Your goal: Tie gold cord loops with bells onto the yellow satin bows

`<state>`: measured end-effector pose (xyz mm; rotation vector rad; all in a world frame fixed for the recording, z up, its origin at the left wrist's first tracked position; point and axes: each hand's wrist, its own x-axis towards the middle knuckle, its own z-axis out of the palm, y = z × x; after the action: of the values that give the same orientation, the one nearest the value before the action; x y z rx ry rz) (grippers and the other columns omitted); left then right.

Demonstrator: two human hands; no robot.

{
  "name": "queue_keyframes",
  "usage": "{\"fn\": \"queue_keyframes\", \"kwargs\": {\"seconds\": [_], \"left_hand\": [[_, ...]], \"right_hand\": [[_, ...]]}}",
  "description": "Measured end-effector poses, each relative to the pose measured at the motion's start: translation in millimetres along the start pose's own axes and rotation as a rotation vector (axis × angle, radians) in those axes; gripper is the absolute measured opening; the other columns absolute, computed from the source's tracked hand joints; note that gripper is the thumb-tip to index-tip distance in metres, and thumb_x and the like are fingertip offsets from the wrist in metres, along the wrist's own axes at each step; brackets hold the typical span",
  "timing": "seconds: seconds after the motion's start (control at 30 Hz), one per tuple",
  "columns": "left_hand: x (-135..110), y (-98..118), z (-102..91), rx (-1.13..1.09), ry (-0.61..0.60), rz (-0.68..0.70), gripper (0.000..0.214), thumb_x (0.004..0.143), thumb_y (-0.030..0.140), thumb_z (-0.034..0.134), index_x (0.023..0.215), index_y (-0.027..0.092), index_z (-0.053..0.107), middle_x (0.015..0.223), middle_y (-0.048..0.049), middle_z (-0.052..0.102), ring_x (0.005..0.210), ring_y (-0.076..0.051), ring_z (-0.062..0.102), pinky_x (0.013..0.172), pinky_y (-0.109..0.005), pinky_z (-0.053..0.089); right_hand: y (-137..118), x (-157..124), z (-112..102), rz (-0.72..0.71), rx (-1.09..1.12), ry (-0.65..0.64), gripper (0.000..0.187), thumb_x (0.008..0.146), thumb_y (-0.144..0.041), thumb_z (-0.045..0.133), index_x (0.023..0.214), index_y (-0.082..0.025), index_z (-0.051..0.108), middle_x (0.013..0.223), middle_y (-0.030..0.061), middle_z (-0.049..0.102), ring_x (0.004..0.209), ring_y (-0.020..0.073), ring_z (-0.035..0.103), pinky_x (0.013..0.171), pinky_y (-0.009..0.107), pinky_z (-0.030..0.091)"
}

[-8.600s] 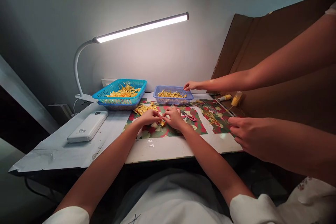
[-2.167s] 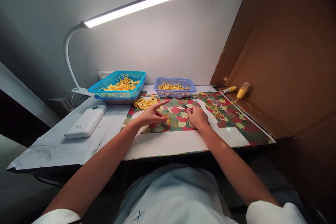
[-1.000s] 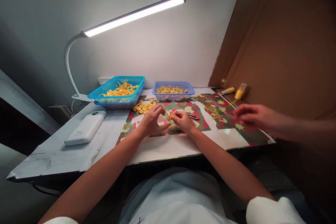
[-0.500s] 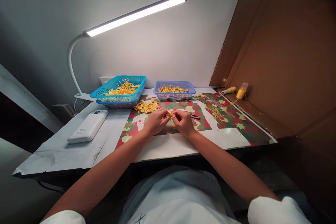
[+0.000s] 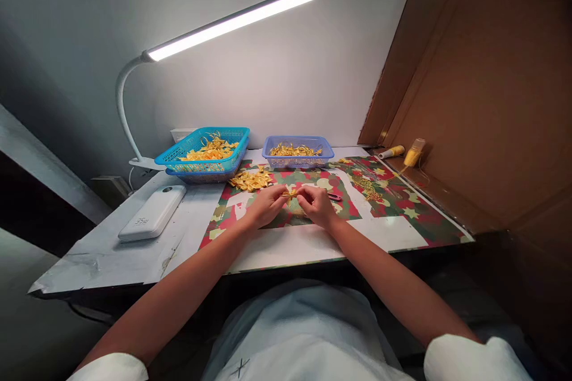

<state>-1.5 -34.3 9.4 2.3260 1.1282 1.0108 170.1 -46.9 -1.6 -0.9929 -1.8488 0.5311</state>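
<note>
Over the middle of the patterned mat, my left hand (image 5: pixel 267 206) pinches a small gold ribbon bow (image 5: pixel 291 193). My right hand (image 5: pixel 319 206) meets it from the other side, fingertips closed at the bow's right end. Fingers cover most of the bow, so its fine detail cannot be made out. A loose pile of yellow-gold ribbon bows (image 5: pixel 250 179) lies just beyond my left hand. Beside my right hand's knuckles shows a tool with a dark pink handle (image 5: pixel 334 197), partly hidden.
Blue baskets (image 5: pixel 241 146) of gold pieces stand at back left, a purple basket (image 5: pixel 297 162) at back centre. A white power bank (image 5: pixel 152 212) lies left, under a lamp (image 5: pixel 236 19). Gold thread (image 5: pixel 367 189), spools (image 5: pixel 413 153) and a cardboard wall (image 5: pixel 482 89) are right.
The dark thin loop that hung below the fingertips no longer shows. My right hand has shifted slightly to the right, and the bow sits turned between the fingers. The view has moved a little.
</note>
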Motion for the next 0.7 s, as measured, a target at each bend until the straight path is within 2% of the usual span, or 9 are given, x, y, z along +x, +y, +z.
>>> {"fn": "queue_keyframes", "kwargs": {"seconds": [0.23,0.5,0.7], "left_hand": [[-0.5,-1.7,0.1,-0.001,-0.04,0.007,0.025,0.088,0.03,0.038,0.066,0.019,0.041,0.067,0.0015,0.047,0.067,-0.014,0.045,0.063,-0.026,0.034],[1.5,-3.6,-0.7,0.057,-0.068,0.058,0.018,0.083,0.022,0.038,0.065,0.02,0.039,0.067,0.0011,0.045,0.068,-0.015,0.043,0.064,-0.026,0.033],[1.6,-3.7,-1.3,0.066,-0.077,0.082,0.019,0.083,0.022,0.038,0.065,0.02,0.039,0.067,0.001,0.044,0.066,-0.014,0.043,0.064,-0.027,0.034]], "right_hand": [[2.8,3.7,0.7,-0.002,0.022,-0.056,0.025,0.078,-0.025,0.045,0.055,-0.02,0.038,0.052,-0.0044,0.038,0.052,0.0104,0.035,0.054,0.025,0.029],[2.6,5.7,1.0,0.037,0.076,-0.076,0.019,0.077,-0.027,0.048,0.06,-0.018,0.052,0.055,-0.0029,0.046,0.053,0.0101,0.037,0.054,0.025,0.03],[3.2,5.7,-0.9,0.023,0.069,-0.092,0.021,0.077,-0.027,0.048,0.058,-0.018,0.052,0.055,-0.003,0.045,0.054,0.0104,0.039,0.055,0.025,0.031]]}}
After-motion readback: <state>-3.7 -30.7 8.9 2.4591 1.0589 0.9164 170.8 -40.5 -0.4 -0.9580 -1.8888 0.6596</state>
